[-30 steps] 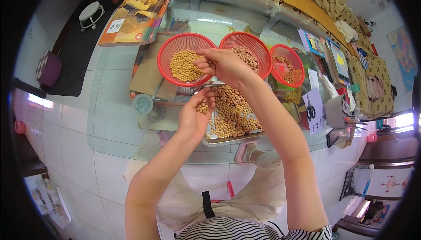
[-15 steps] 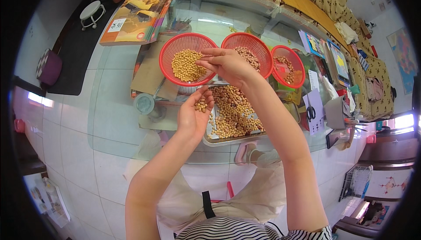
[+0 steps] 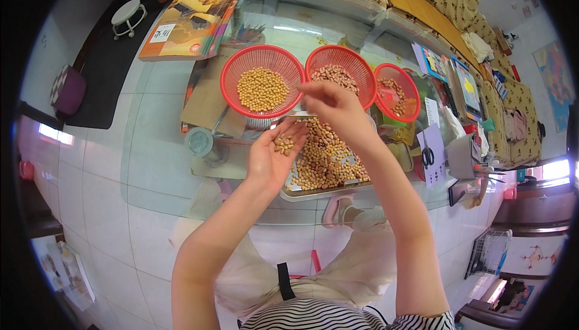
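My left hand (image 3: 271,153) is palm up over the left end of a metal tray (image 3: 301,195), its fingers lightly cupped. In that palm lies a small heap of soybeans (image 3: 283,144). My right hand (image 3: 332,106) is above the tray's far edge, between the left and middle baskets; its fingers are bent and blurred, so what they hold cannot be seen. Mixed beans (image 3: 329,158), yellow and reddish-brown, cover much of the tray. Yellow soybeans (image 3: 263,89) fill the bottom of the left red basket (image 3: 232,71). Pinkish-brown beans (image 3: 335,75) lie in the middle red basket (image 3: 362,68).
A smaller red basket (image 3: 415,96) with brown beans stands at the right. Books (image 3: 190,22) are stacked at the far left of the glass table. A lidded jar (image 3: 199,143) is left of my left hand. Scissors (image 3: 427,156) lie on purple paper at the right.
My right hand has drawn back from over the left basket toward me and to the right, its fingers now more bent. My left hand has opened wider and shifted slightly right.
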`<state>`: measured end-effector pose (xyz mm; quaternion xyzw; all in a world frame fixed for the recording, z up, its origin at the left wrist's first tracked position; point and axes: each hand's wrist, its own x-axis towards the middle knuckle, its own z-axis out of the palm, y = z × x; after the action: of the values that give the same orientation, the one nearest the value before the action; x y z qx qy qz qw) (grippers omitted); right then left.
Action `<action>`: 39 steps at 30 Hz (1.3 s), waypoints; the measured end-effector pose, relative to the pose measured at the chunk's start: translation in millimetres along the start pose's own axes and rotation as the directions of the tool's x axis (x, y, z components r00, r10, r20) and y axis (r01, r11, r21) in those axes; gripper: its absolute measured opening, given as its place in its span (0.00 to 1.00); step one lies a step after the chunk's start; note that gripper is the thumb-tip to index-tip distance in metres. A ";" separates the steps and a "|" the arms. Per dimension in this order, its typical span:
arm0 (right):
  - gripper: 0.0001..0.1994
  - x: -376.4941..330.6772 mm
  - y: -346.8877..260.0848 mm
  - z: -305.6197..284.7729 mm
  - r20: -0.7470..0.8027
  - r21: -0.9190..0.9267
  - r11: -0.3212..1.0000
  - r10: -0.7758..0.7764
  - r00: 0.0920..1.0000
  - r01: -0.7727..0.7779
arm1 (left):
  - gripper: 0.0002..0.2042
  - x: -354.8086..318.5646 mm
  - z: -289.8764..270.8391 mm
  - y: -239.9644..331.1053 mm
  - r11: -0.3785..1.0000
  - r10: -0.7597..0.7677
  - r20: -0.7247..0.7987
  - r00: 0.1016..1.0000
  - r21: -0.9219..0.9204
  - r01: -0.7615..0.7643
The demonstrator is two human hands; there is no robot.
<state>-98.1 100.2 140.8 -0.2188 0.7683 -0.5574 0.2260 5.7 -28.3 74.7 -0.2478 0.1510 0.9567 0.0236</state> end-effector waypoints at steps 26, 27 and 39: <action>0.08 -71.0 45.0 18.4 0.032 -0.507 0.814 -0.309 0.950 0.282 | 0.22 0.1 -3.8 -21.8 0.984 -0.175 0.102 0.979 -0.005 0.177; 0.08 -71.8 44.6 18.9 0.029 -0.506 0.816 -0.306 0.951 0.279 | 0.22 0.3 -3.7 -21.9 0.985 -0.167 0.096 0.981 -0.014 0.169; 0.08 -70.1 45.0 12.2 0.023 -0.477 0.830 -0.318 0.948 0.290 | 0.21 -0.5 -2.3 -19.7 0.978 -0.201 0.121 0.972 -0.034 0.207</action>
<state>-38.4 144.9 101.7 -0.3706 0.8426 -0.3872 0.0518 9.6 -10.2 67.5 -0.2059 0.1011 0.9653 0.1248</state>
